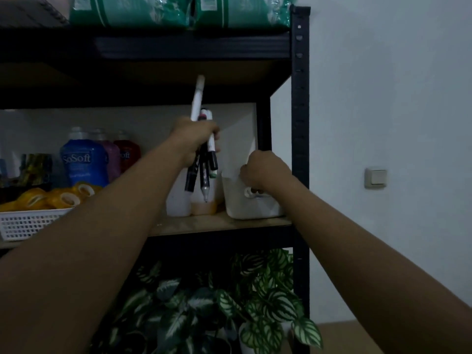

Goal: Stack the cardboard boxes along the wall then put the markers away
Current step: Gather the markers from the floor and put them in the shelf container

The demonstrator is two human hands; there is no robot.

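My left hand (pixel 195 139) grips a bundle of several markers (pixel 204 169), white and black, held upright in front of the middle shelf. Their tips hang just left of a white plastic bin (pixel 237 203) at the right end of that shelf. My right hand (pixel 265 171) is curled over the bin's top rim, with its fingers hidden inside. No cardboard boxes appear in this view.
The black metal rack (pixel 300 123) has wooden shelves. A blue SoSoft bottle (pixel 83 162), other bottles, and a white basket (pixel 28 223) of yellow tape rolls sit to the left. Two pale containers (pixel 189 203) stand behind the markers. Leafy plants (pixel 217 302) fill the shelf below. A wall switch (pixel 376 178) is on the right.
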